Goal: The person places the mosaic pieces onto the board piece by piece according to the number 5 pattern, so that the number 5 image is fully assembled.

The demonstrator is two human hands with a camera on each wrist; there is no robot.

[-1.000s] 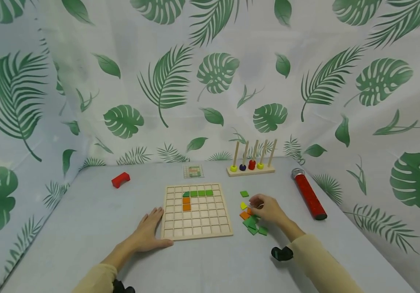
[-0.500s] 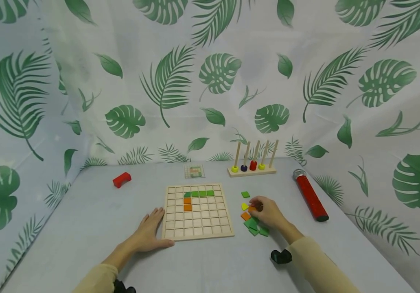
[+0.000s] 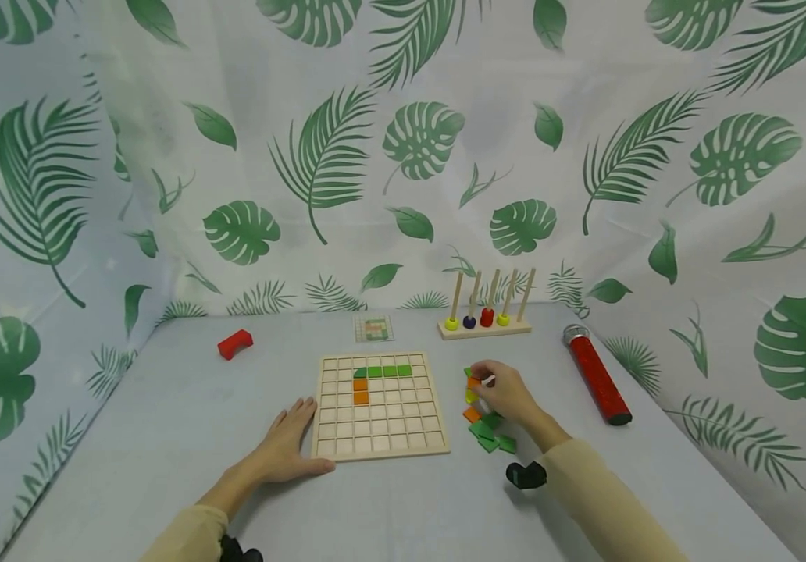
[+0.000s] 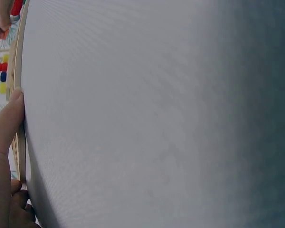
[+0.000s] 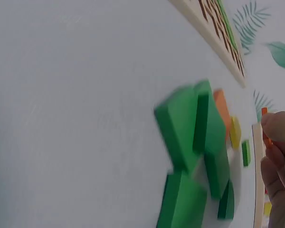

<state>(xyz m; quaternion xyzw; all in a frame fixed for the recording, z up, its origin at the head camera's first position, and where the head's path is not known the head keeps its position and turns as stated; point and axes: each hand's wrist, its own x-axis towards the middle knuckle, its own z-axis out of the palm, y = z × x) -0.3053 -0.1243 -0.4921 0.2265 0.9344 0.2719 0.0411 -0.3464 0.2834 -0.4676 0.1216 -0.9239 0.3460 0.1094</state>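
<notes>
Soft, even light over table; left wrist view darkens toward three o'clock; right wrist view: tiles blurred.

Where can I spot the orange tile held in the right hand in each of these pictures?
Head: lower half, right of centre, the orange tile is at the fingertips of the right hand.
Left wrist: near the top left corner, only a tiny bit of the orange tile shows.
Right wrist: near the right edge, about mid-height, the orange tile is pinched.
Shared landmark: the wooden board.
</notes>
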